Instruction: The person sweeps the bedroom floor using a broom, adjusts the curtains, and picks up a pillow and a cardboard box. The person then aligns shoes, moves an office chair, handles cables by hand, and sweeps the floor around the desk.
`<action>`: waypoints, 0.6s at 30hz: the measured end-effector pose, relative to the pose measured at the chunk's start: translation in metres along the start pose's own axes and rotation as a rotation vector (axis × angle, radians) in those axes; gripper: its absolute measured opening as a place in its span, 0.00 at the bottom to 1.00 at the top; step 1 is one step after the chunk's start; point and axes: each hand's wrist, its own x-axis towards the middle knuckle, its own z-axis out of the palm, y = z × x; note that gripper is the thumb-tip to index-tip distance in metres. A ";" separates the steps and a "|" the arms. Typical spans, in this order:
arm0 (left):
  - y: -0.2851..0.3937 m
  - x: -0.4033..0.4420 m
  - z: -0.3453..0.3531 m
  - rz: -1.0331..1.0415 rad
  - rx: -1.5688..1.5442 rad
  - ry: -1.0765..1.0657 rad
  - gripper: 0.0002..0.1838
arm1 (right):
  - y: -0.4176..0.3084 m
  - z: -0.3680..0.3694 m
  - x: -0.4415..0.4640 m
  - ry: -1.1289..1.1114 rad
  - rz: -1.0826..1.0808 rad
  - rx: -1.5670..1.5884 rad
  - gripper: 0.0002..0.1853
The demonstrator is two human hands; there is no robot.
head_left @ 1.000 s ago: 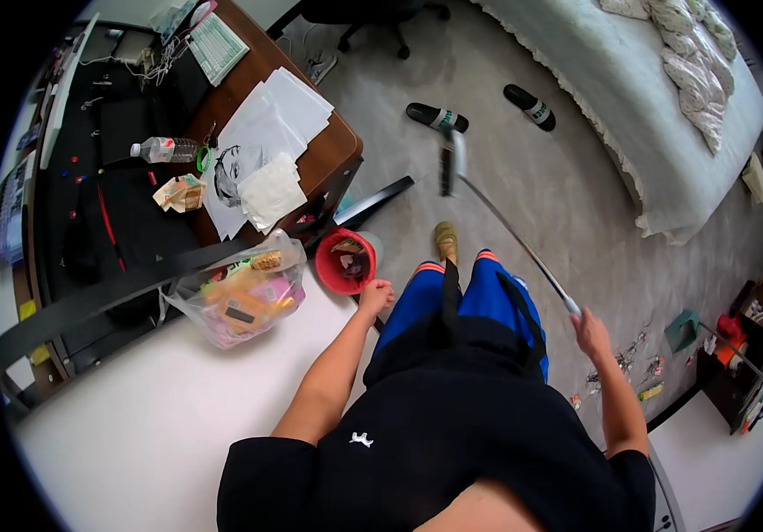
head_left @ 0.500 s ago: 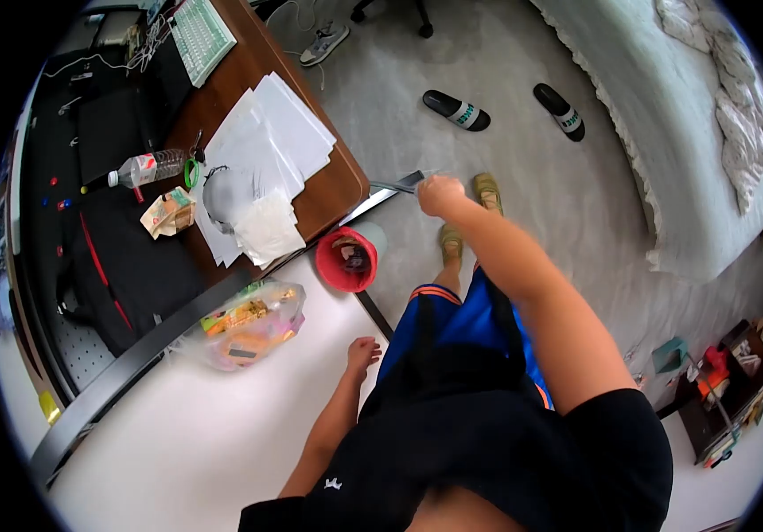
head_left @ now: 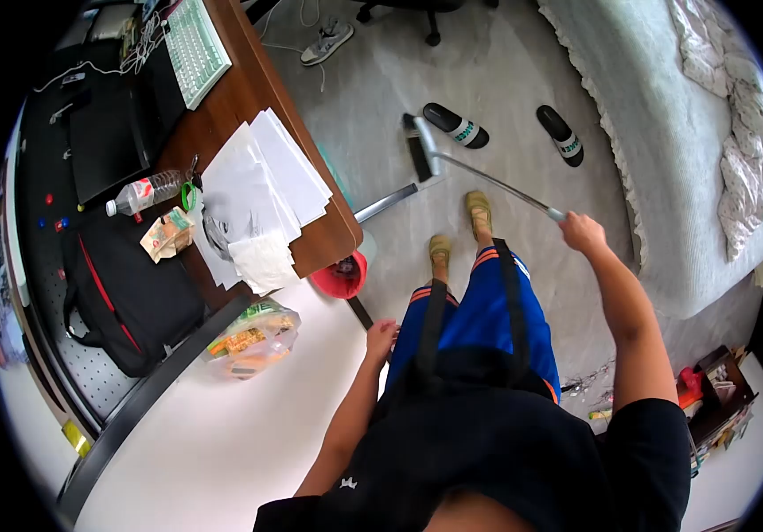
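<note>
While left hand (head_left: 382,340) beside shorts (head_left: 472,332), right hand (head_left: 583,232) forward around broom (head_left: 428,147).

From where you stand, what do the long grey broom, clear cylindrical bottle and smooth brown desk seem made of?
Long grey broom: handle probably metal, given its silvery sheen; bristle material unclear. Clear cylindrical bottle: likely glossy plastic, being transparent with bright highlights. Smooth brown desk: wood or laminate, satin finish, from its faint grain.

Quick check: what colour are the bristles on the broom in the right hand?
The bristles look black; they show best in the head view.
</note>
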 end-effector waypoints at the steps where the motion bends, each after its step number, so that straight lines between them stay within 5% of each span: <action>1: 0.006 0.004 0.001 0.012 0.000 -0.003 0.12 | 0.018 0.000 -0.010 -0.004 0.054 -0.003 0.18; 7: 0.032 0.062 0.020 0.101 0.196 -0.075 0.12 | 0.054 0.002 -0.078 0.105 0.052 -0.046 0.18; 10: 0.034 0.132 0.052 0.318 0.457 0.006 0.11 | 0.044 0.031 -0.109 0.105 0.071 0.081 0.19; 12: 0.072 0.145 0.087 0.483 0.682 0.146 0.12 | 0.037 0.064 -0.129 0.098 0.086 0.168 0.19; 18: 0.190 0.202 0.189 0.716 0.692 0.235 0.17 | -0.025 0.159 -0.103 0.097 0.075 0.566 0.18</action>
